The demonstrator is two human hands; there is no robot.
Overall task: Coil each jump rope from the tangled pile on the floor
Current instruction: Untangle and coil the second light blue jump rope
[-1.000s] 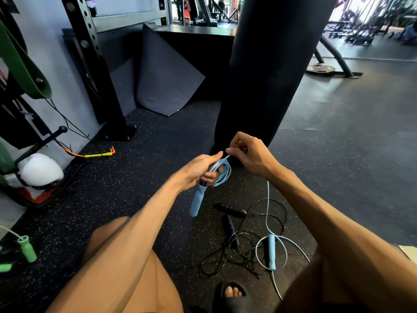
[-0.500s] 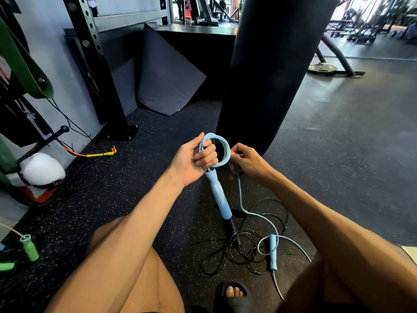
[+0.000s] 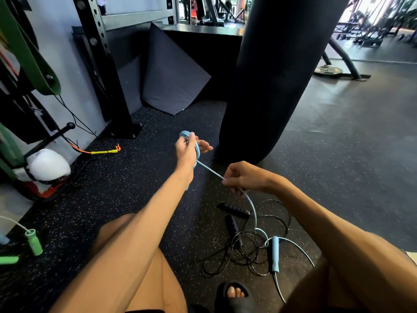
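My left hand grips a small coil of the light blue jump rope; one handle of that rope is mostly hidden behind my wrist. The cord runs taut down to my right hand, which pinches it. From there the cord drops to the floor, where the rope's other blue handle lies in the tangled pile. A black jump rope with two black handles is tangled there too, beside my right knee.
A black punching bag hangs just beyond my hands. A rack post and folded mat stand at the back left. A green-handled rope lies at the far left, a yellow-handled rope near the wall. My sandalled foot is below the pile.
My left hand has turned and risen with the coil, hiding the handle behind my wrist. My right hand slid down and right along the cord, which is now taut.
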